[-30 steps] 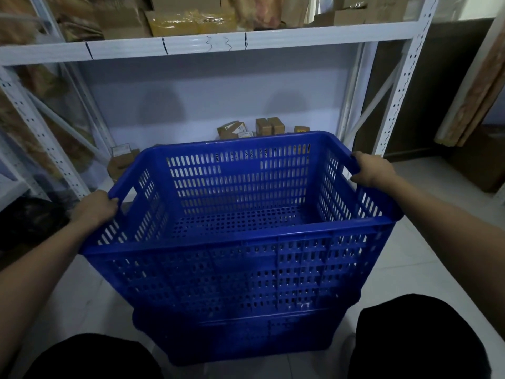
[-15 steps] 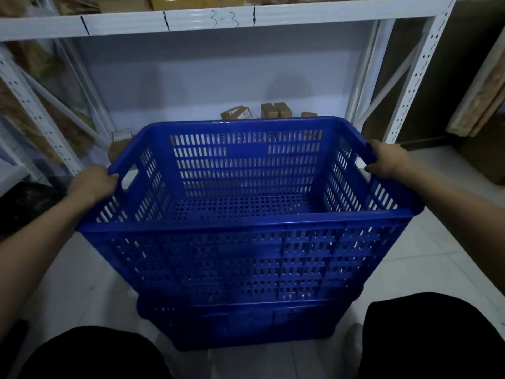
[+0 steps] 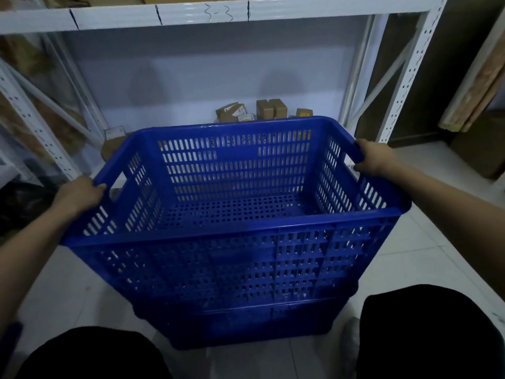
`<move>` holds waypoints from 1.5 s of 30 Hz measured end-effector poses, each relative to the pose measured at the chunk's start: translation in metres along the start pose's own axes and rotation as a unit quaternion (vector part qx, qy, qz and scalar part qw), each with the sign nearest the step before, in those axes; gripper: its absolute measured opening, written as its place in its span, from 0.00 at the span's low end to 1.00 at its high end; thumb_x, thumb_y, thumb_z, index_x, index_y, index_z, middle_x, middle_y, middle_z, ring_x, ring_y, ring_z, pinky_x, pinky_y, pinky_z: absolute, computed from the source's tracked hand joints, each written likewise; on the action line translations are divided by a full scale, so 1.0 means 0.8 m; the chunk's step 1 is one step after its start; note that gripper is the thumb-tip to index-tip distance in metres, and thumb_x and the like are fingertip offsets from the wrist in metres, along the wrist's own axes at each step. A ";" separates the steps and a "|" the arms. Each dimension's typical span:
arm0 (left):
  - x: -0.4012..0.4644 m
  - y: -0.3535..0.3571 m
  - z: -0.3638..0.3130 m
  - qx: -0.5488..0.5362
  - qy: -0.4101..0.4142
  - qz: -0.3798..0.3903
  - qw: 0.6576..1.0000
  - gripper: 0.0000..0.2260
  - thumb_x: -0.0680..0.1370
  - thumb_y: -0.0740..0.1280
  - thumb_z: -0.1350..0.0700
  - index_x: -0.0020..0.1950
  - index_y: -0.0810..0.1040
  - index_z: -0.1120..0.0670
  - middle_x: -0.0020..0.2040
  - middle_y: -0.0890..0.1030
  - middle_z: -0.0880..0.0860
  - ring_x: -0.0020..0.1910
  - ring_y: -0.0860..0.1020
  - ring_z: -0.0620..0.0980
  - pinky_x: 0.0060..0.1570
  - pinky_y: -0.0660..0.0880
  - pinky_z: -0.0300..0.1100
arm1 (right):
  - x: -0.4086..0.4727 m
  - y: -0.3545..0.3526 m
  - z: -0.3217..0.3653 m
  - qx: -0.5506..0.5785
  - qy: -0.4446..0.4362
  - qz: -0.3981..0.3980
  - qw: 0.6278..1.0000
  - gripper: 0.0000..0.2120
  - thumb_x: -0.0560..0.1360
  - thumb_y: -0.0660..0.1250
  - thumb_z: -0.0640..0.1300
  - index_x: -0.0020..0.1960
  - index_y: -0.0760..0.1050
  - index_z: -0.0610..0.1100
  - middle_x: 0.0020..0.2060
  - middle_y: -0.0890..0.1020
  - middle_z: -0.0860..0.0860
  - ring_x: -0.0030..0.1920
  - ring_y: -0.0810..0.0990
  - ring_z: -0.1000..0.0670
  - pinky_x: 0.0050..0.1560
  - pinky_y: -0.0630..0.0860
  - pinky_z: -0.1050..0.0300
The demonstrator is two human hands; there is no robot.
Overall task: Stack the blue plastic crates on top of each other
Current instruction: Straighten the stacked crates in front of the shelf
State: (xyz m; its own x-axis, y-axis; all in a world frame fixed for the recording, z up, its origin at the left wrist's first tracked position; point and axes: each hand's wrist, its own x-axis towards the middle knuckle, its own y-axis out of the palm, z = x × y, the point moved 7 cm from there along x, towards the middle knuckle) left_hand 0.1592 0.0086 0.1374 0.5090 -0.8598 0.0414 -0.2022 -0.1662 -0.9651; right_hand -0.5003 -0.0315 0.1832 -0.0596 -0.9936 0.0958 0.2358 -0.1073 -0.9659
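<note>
A large blue slotted plastic crate (image 3: 235,258) fills the middle of the view, empty inside. It sits nested in a second blue crate (image 3: 246,324) that stands on the floor, of which only the lower front band shows. My left hand (image 3: 78,194) grips the handle slot in the top crate's left wall. My right hand (image 3: 373,158) grips the handle on its right wall. The top crate looks slightly tilted, its right side higher.
A white metal rack (image 3: 207,15) marked "3-3" stands right behind the crates, with small cardboard boxes (image 3: 270,109) on the floor under it. My knees in black trousers (image 3: 426,332) flank the stack. Pale tiled floor (image 3: 437,242) lies to the right.
The held crate has sunk a little further into the one below, and my view has dipped downward. Both hands keep their hold on the handles.
</note>
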 end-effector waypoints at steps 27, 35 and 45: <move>-0.005 -0.022 -0.091 0.024 0.152 0.024 0.988 0.24 0.78 0.61 0.65 0.73 0.62 0.62 0.61 0.75 0.69 0.55 0.77 0.67 0.53 0.74 0.58 | 0.037 0.022 0.001 -0.005 0.075 0.080 0.994 0.41 0.71 0.67 0.33 0.78 0.49 0.42 0.64 0.74 0.35 0.59 0.77 0.34 0.58 0.76 0.41; -0.010 -0.024 -0.083 0.002 0.170 0.030 0.985 0.21 0.76 0.60 0.63 0.70 0.66 0.60 0.56 0.77 0.68 0.46 0.76 0.63 0.48 0.75 0.54 | 0.018 0.008 0.010 0.028 0.062 0.014 0.998 0.25 0.75 0.62 0.44 0.70 0.64 0.40 0.58 0.77 0.36 0.54 0.79 0.36 0.56 0.78 0.41; -0.119 -0.039 -0.019 -0.177 0.118 0.093 0.973 0.19 0.82 0.56 0.57 0.73 0.66 0.57 0.66 0.75 0.64 0.61 0.76 0.65 0.63 0.72 0.59 | -0.105 -0.010 -0.001 0.003 0.057 0.034 0.998 0.24 0.80 0.57 0.52 0.73 0.63 0.44 0.60 0.79 0.39 0.53 0.80 0.40 0.55 0.78 0.43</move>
State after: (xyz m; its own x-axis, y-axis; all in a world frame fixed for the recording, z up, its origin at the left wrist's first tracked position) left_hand 0.1043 0.0885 0.1673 0.2384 -0.9708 -0.0270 -0.5699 -0.1173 -0.8133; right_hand -0.4981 0.0527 0.1828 -0.1533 -0.9882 0.0025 0.2495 -0.0411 -0.9675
